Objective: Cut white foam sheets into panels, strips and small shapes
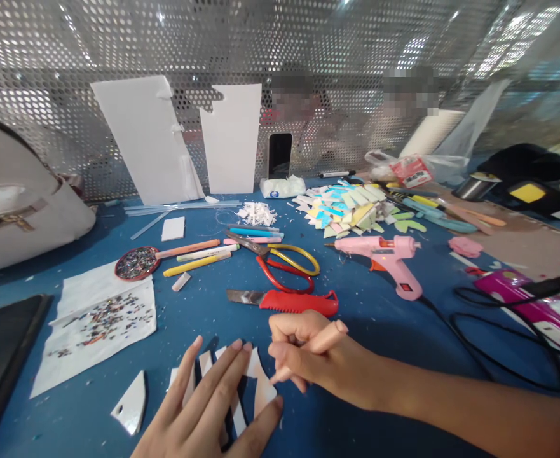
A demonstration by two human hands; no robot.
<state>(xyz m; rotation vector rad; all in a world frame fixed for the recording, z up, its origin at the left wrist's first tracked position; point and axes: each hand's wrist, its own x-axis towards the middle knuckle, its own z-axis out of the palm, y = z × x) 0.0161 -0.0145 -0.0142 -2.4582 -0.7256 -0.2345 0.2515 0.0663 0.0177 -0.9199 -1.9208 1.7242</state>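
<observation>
My left hand [213, 407] lies with its fingers spread over several white cut-out pieces [206, 362] at the near edge of the table. Its thumb and fingertips press on a curved piece [263, 385] that is partly coloured peach. Closed in a writing grip, my right hand [313, 356] holds a peach marker [330, 336]. The marker's tip touches the edge of that curved piece. Parts of the white pieces are hidden under my left hand. A separate curved white piece [131, 404] with a dark spot lies to the left.
Beyond my hands lie a red utility knife [299, 303], scissors [265, 249] and yellow marker [196, 264]. A pink glue gun [379, 251] with a black cable is at right. Behind are coloured scraps [351, 207]. Left are a bead-covered paper [141, 318] and phone [7, 362].
</observation>
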